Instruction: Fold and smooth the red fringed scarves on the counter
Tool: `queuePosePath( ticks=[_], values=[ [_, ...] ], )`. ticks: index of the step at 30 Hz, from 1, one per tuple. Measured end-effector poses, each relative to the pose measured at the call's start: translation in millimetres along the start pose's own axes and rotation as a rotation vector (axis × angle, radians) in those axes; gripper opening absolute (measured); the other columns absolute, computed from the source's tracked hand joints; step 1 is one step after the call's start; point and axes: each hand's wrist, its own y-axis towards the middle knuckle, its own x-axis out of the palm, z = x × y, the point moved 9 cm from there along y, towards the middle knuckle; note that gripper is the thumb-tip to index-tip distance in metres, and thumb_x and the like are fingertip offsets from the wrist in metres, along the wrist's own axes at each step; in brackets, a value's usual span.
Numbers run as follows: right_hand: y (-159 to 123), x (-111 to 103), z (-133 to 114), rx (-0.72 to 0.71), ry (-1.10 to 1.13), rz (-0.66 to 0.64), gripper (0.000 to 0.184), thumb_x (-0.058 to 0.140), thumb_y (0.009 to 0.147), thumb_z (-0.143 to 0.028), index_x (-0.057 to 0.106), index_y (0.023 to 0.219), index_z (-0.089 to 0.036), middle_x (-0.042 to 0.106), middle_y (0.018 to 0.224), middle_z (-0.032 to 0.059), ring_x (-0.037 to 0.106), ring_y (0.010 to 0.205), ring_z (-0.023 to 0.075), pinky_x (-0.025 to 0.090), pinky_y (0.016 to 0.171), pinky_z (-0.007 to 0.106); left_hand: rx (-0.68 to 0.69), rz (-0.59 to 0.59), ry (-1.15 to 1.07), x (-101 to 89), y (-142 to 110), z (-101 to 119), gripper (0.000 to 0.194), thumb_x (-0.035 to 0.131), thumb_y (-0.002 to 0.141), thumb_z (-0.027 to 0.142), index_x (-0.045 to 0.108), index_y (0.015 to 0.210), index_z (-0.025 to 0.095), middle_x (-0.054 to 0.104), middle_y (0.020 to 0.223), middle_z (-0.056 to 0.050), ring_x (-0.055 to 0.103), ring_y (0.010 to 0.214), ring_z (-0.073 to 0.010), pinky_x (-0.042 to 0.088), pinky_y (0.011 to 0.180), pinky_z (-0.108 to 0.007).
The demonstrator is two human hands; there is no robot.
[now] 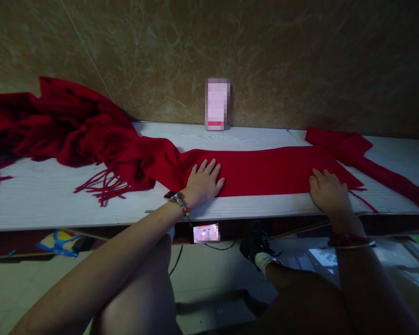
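Your left hand (203, 185) lies open, palm down and fingers spread, on a red fringed scarf (265, 170). Your right hand (330, 193) rests open near the scarf's far right end, fingers slightly bent, gripping nothing. Between them the fabric lies in a smooth, flat band along the white wood-grain tabletop (38, 204); left of your left hand it runs into a rumpled red heap (73, 125) with loose tassels. A narrow red strip (387, 174) trails off to the right.

The scarf looks light, soft and limp, likely to wrinkle or drag if pulled from one point; it is not fragile, though the tassels could snag. Good places to take hold are the two long edges, or the corners just above the fringe.

The tabletop is long and narrow, set against a brown marbled wall (160, 56). A pink, blurred object, perhaps a phone (217, 104), stands by the wall. Below are pale floor tiles (14, 288) and a black shoe (260, 237).
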Motion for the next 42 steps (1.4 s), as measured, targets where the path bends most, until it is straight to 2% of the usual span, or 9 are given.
queuePosePath(
  ticks=[4,8,13,18,24,27,34,37,42],
  values=[
    [-0.3,-6.0,-60.2,-0.229,0.093,0.008,0.051,0.026,0.091,-0.027,0.050,0.130,-0.005,0.043,0.141,0.0215,0.034,0.134,0.0325,0.028,0.107,0.055,-0.033,-0.067,-0.051,-5.2,10.7,10.8,0.060,0.029,0.093,0.044,0.026,0.145,0.014,0.017,0.154,-0.012,0.014,0.141,-0.0320,0.020,0.112,-0.052],
    [-9.2,10.5,-132.8,-0.483,0.199,-0.138,0.049,0.031,0.092,-0.030,0.046,0.135,-0.015,0.036,0.148,0.0133,0.027,0.138,0.0282,0.024,0.110,0.053,0.003,0.042,-0.044,-11.3,27.3,21.8,0.057,0.026,0.095,0.040,0.029,0.144,0.013,0.020,0.154,-0.012,0.016,0.141,-0.0293,0.021,0.112,-0.049],
    [-16.6,30.7,-174.8,-0.636,0.261,-0.248,0.047,0.031,0.093,-0.030,0.045,0.137,-0.022,0.037,0.148,0.0090,0.027,0.138,0.0236,0.024,0.111,0.051,-0.018,0.072,-0.015,0.8,34.7,14.9,0.056,0.024,0.094,0.040,0.032,0.143,0.014,0.025,0.152,-0.011,0.020,0.140,-0.0286,0.021,0.112,-0.048],
    [-6.6,41.2,-152.3,-0.631,0.219,-0.283,0.048,0.029,0.093,-0.031,0.040,0.140,-0.025,0.035,0.149,0.0065,0.029,0.138,0.0231,0.024,0.110,0.053,-0.027,0.092,-0.008,2.1,34.1,12.6,0.057,0.023,0.094,0.042,0.032,0.143,0.014,0.027,0.151,-0.011,0.021,0.140,-0.0299,0.021,0.112,-0.049],
    [25.5,43.5,-79.3,-0.527,0.035,-0.247,0.049,0.030,0.091,-0.028,0.043,0.138,-0.020,0.037,0.147,0.0096,0.030,0.137,0.0268,0.023,0.108,0.058,-0.041,0.084,-0.010,1.9,33.9,12.4,0.058,0.024,0.093,0.043,0.033,0.143,0.014,0.025,0.152,-0.013,0.019,0.139,-0.0343,0.022,0.111,-0.050],
    [48.5,42.6,-35.5,-0.360,0.018,-0.235,0.048,0.029,0.091,-0.030,0.043,0.137,-0.025,0.036,0.148,0.0065,0.029,0.137,0.0291,0.022,0.104,0.066,-0.038,0.086,-0.007,1.7,33.6,12.4,0.058,0.024,0.094,0.043,0.033,0.143,0.014,0.026,0.152,-0.013,0.020,0.139,-0.0347,0.021,0.112,-0.050],
    [87.6,47.6,37.1,-0.130,0.006,-0.303,0.054,0.020,0.095,-0.031,0.039,0.140,-0.008,0.033,0.148,0.0189,0.026,0.138,0.0299,0.020,0.110,0.054,-0.038,0.080,-0.013,1.7,33.7,14.0,0.058,0.023,0.094,0.043,0.032,0.143,0.014,0.025,0.152,-0.013,0.020,0.139,-0.0341,0.021,0.112,-0.050],
    [93.0,38.0,15.9,-0.262,0.037,-0.231,0.062,0.016,0.095,-0.042,0.040,0.139,-0.005,0.037,0.146,0.0212,0.025,0.138,0.0274,0.022,0.111,0.045,-0.038,0.075,-0.006,1.6,33.8,14.1,0.058,0.023,0.094,0.043,0.032,0.144,0.014,0.024,0.152,-0.013,0.019,0.140,-0.0340,0.020,0.112,-0.049],
    [60.9,39.3,-75.1,-0.621,0.127,-0.252,0.057,0.024,0.092,-0.051,0.036,0.142,-0.026,0.033,0.151,0.0069,0.026,0.138,0.0259,0.027,0.110,0.050,-0.053,0.089,-0.006,1.7,33.5,12.3,0.057,0.023,0.094,0.043,0.032,0.144,0.016,0.025,0.152,-0.012,0.019,0.140,-0.0338,0.020,0.112,-0.049]
  ],
)
